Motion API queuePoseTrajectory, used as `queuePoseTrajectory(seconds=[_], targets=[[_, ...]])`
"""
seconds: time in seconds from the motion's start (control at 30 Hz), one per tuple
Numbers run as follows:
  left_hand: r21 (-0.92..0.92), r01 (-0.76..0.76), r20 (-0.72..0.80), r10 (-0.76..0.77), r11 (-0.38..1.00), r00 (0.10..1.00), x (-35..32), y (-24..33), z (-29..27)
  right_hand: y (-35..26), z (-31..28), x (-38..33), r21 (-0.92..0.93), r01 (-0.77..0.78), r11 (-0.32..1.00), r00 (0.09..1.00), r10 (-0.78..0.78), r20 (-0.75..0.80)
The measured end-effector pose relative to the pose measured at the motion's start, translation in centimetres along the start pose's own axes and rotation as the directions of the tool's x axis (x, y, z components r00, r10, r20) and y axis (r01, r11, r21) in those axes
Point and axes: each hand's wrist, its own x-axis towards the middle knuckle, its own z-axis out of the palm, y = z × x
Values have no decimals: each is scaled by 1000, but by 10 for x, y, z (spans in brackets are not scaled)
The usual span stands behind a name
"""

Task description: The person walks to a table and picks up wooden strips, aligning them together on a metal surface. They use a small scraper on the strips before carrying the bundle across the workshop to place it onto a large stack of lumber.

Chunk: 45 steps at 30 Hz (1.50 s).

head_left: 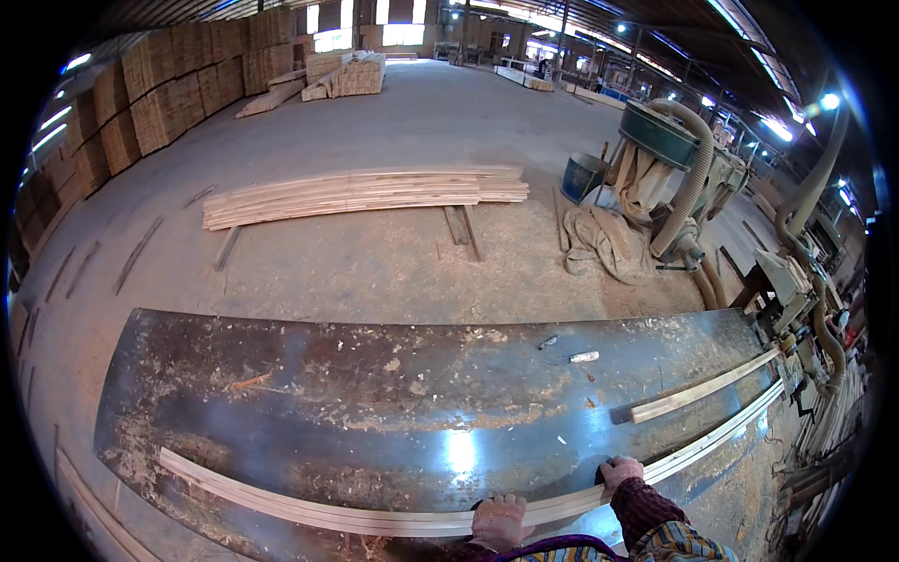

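Several long, thin pale wooden strips [375, 522] lie side by side along the near side of the dark, scuffed table [309, 403]. They reach from the table's left part to the machine at its right end. My left hand [501, 523], in a pale glove, is closed over the strips near the lower middle. Farther right, my right hand [621, 471], also gloved, grips the same strips, its fingers bent over their far edge. Beyond the right hand a shorter pale batten [704, 386] lies apart from the strips, its right end toward the machine.
A machine [787, 290] with hoses stands at the table's right end. On the table lie a small white-handled tool [584, 357] and wood chips. Past it, a stack of boards [365, 199] rests on supports, left of a green dust collector [660, 136]. Timber stacks [183, 98] line the left.
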Motion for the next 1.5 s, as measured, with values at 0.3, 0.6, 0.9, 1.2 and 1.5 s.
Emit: queuePoseTrajectory(seconds=[0.3, 0.6, 0.9, 1.2, 1.5], targets=[[12, 26, 64, -26, 1000, 998, -2, -2, 1, -11, -5, -2, -33, -32, 999, 998, 34, 53], [222, 113, 59, -129, 968, 990, 5, 19, 6, 11, 3, -4, 49, 120, 992, 987, -114, -116], [235, 61, -113, -35, 970, 993, 6, 28, 17, 20, -14, -12, 82, 60, 995, 998, -62, 26], [322, 152, -75, -135, 934, 988, 11, 33, 10, 27, -23, -18, 186, 208, 960, 978, -209, -13], [355, 177, 9, -193, 918, 981, 14, 31, 12, 63, -30, 10, 288, 299, 910, 952, -305, -25]])
